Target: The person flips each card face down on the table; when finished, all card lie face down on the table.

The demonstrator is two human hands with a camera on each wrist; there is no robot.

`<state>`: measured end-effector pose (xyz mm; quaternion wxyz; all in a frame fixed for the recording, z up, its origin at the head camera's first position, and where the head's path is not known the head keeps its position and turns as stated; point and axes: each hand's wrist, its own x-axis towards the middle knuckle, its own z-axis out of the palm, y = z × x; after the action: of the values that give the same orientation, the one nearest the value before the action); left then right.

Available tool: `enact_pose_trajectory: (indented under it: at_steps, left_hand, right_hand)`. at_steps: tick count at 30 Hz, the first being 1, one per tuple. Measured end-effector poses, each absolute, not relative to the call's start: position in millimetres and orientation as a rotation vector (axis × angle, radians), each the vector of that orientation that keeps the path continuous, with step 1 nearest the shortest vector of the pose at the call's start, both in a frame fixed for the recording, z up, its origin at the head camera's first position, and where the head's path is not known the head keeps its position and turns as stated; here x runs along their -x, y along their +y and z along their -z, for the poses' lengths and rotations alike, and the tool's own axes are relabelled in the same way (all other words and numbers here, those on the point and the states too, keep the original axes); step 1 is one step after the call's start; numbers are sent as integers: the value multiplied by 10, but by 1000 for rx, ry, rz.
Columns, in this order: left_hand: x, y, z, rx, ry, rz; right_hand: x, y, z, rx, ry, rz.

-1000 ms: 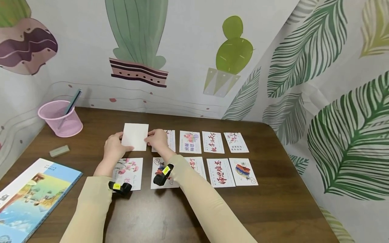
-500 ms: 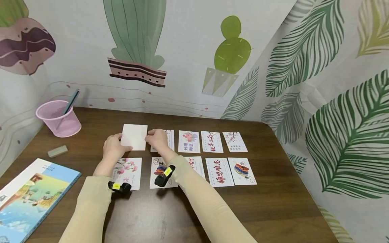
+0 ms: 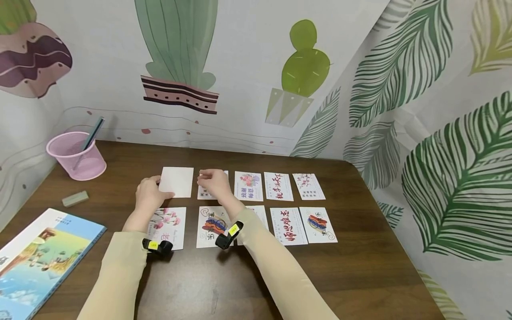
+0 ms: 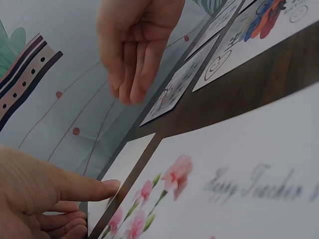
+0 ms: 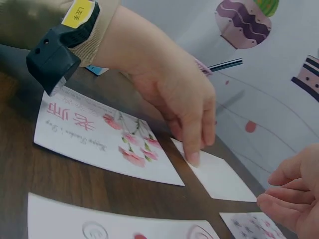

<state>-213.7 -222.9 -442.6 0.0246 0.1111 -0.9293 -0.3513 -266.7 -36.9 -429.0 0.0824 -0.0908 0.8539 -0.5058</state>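
Greeting cards laid in two rows on a dark wooden worktop (image 3: pixel 360 266). The blank card (image 3: pixel 176 182), white side up, lies flat at the left end of the far row, in line with the printed cards to its right. The left hand (image 3: pixel 149 195) rests at its near left corner, fingers extended and only lightly bent, one fingertip pressing the card's edge, apparently to keep it square in the row; it grips nothing. The right hand (image 3: pixel 214 181) hovers just right of the blank card, over the next card (image 3: pixel 212 189) in the row, fingers relaxed and slightly curled, holding nothing and clear of the blank card. The flower card (image 3: pixel 168 226) lies directly in front of the blank one, beneath the left wrist. At the far left stand a pink cup (image 3: pixel 76 155), an eraser (image 3: pixel 75 198) and a book (image 3: pixel 44 253), well apart from the rows.
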Motion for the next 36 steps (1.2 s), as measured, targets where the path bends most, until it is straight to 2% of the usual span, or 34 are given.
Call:
enact_pose_trajectory:
  at_steps: [10,18,36]
  left_hand:
    - [2111,-2118,4324,-260,-2748,1184]
    - [2168,-1812,4305,-103,-2753,1352]
    - [2321,-1416,4346,-13,-2905,1297]
  right_hand:
    - [2772,116,4309,208,2496,1660]
    - [2810,398,4338,145,2447,1594]
    - [2773,418,4327,140,2447,1416]
